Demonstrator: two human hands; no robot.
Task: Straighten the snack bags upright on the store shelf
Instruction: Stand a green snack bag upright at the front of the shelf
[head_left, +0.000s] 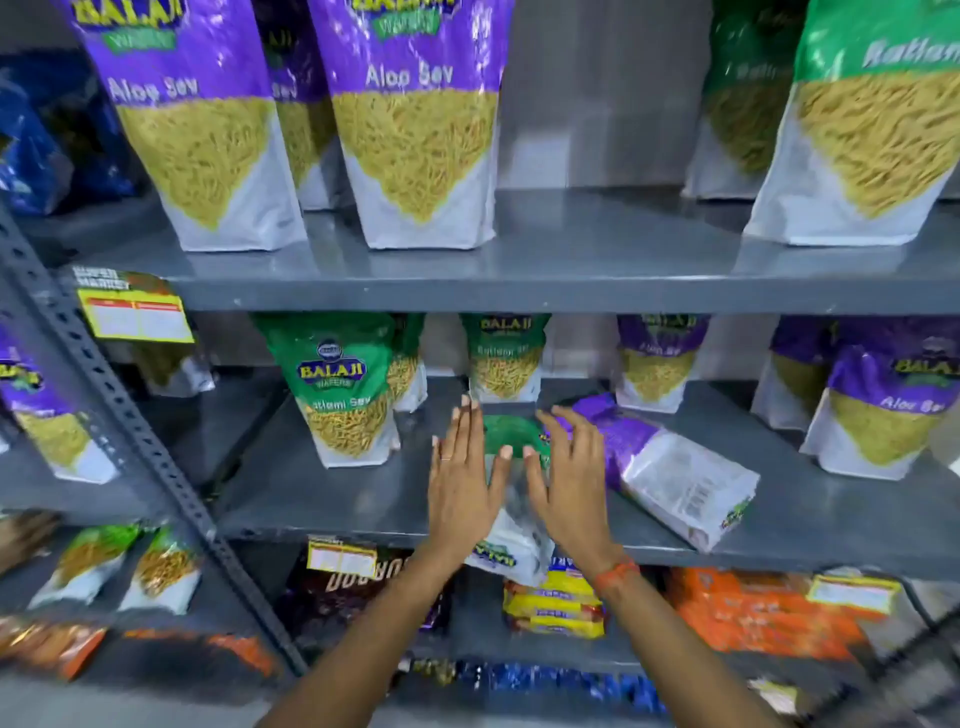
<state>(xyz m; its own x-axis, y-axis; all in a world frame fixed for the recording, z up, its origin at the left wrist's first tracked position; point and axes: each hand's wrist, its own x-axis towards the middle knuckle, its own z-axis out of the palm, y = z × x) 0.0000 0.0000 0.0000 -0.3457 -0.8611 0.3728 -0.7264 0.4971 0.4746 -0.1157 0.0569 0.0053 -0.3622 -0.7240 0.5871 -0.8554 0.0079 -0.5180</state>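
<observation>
two fallen bags left on the middle shelf

my left hand (460, 480) and right hand (563, 483) are both spread open, fingers straight, flanking a green bag (511, 441) that lies flat with its base hanging over the front lip of the middle shelf (322, 499). neither palm has closed on it; i judge they are set either side so i can pinch its edges and tip it up. just right of it a purple bag (670, 467) also lies on its side, touching my right fingers. behind, an upright green bag (345, 387) stands on its flat base, the window showing yellow sev filling its lower half. the upper shelf (571, 291) bags stand straight.
</observation>
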